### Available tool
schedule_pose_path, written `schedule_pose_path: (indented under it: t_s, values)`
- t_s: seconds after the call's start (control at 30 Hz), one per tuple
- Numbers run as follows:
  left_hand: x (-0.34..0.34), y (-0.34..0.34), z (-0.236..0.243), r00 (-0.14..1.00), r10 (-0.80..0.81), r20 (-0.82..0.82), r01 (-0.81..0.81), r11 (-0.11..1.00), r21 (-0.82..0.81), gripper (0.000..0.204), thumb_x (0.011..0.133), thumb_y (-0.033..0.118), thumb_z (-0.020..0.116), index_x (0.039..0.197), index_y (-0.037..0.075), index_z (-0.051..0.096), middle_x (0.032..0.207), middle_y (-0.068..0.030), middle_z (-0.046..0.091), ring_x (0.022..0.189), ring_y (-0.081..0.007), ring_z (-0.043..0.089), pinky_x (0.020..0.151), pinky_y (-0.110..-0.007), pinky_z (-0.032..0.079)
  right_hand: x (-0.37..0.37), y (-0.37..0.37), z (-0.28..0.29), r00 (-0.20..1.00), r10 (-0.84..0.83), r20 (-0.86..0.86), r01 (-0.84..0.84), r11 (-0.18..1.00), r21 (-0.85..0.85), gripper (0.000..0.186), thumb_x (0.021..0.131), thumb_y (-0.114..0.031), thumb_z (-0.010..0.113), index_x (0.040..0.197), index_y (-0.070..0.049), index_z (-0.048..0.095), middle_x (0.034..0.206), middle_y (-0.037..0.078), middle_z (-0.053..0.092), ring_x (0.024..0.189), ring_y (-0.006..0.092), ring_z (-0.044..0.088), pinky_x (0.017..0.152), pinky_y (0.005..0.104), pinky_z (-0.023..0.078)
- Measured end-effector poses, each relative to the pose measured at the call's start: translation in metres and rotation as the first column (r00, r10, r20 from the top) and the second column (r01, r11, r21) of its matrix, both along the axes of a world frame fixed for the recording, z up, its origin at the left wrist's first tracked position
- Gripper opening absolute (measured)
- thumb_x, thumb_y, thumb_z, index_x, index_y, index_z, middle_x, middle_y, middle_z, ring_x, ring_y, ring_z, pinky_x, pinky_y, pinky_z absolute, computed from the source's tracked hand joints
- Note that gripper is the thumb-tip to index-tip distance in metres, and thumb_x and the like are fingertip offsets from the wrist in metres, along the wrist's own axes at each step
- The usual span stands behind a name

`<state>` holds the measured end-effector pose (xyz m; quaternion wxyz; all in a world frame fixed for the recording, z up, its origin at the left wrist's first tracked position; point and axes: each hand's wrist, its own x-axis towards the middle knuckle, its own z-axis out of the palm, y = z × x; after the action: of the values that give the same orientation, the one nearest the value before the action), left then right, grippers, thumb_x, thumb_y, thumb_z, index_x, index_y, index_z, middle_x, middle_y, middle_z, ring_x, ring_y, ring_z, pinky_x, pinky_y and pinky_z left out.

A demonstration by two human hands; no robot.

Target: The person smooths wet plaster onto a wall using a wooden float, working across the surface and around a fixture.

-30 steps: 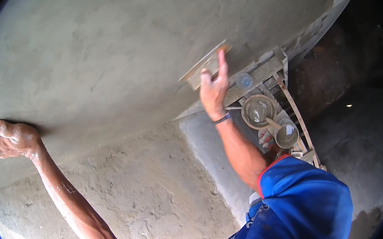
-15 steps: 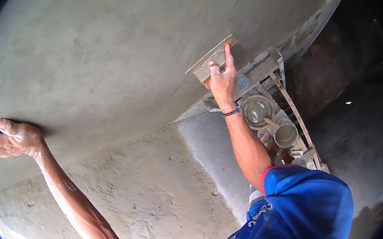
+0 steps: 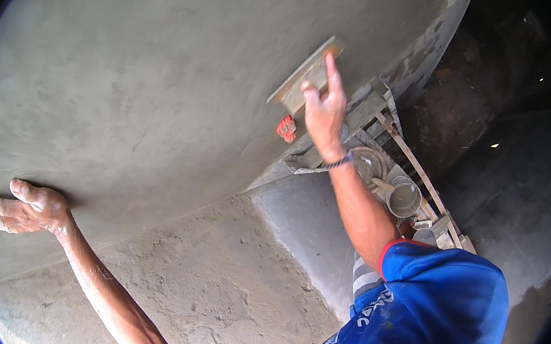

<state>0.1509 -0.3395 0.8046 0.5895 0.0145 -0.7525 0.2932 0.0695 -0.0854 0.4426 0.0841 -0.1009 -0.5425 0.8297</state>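
Note:
My left hand point(image 3: 33, 207), dusted with pale residue, rests against the grey plastered surface point(image 3: 121, 81) at the left, fingers apart and holding nothing. My right hand point(image 3: 325, 111) grips a flat plastering trowel point(image 3: 300, 80), its rectangular blade on the same surface, index finger stretched toward its far end. The hand and trowel are slightly blurred. Just below the trowel's left end is a small red object point(image 3: 286, 129), too unclear to name.
Below at the right stands a wooden scaffold platform point(image 3: 417, 161) holding a round pan point(image 3: 368, 154), partly hidden by my forearm, and a bucket point(image 3: 404, 199) of grey liquid. Rough, unfinished plaster point(image 3: 185, 267) spans the lower left; a dark space point(image 3: 503, 190) lies beyond the scaffold.
My right hand and the trowel have moved up and to the right along the surface, revealing the red object. My left hand appears slightly further right in the view, still on the surface.

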Motion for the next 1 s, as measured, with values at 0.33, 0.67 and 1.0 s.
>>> schedule_pose_path:
  t_s: [0.33, 0.67, 1.0]
  values:
    - [-0.004, -0.003, -0.001, 1.0, 0.011, 0.008, -0.01, 0.999, -0.034, 0.093, 0.097, 0.072, 0.031, 0.151, -0.004, 0.035, 0.157, -0.034, 0.023, 0.147, -0.0475, 0.017, 0.118, -0.06, 0.013, 0.141, -0.117, -0.035, 0.868, 0.496, 0.035, -0.491, 0.845, 0.213, 0.071, 0.087, -0.004, 0.063, 0.153, -0.005, 0.037, 0.145, 0.025, 0.051, 0.133, 0.0393, 0.051, 0.106, 0.0421, 0.045]
    - [0.002, 0.0, -0.001, 1.0, 0.012, 0.01, -0.012, 1.0, -0.019, 0.095, 0.097, 0.073, 0.03, 0.153, -0.003, 0.032, 0.158, -0.0339, 0.019, 0.148, -0.0455, 0.014, 0.118, -0.059, 0.011, -0.005, -0.009, 0.049, 0.992, -0.069, -0.106, 0.09, 0.975, 0.205, 0.063, 0.085, -0.005, 0.059, 0.145, 0.006, 0.043, 0.135, 0.028, 0.059, 0.118, 0.0371, 0.063, 0.1, 0.0395, 0.047]
    - [-0.004, -0.01, -0.004, 1.0, 0.016, 0.007, -0.016, 1.0, 0.017, 0.091, 0.097, 0.071, 0.031, 0.153, -0.001, 0.033, 0.159, -0.0307, 0.019, 0.147, -0.0491, 0.014, 0.117, -0.062, 0.012, 0.13, -0.09, -0.048, 0.914, 0.404, 0.032, -0.397, 0.878, 0.269, 0.065, 0.087, -0.004, 0.061, 0.149, -0.001, 0.042, 0.141, 0.021, 0.055, 0.128, 0.0349, 0.056, 0.104, 0.0405, 0.046]
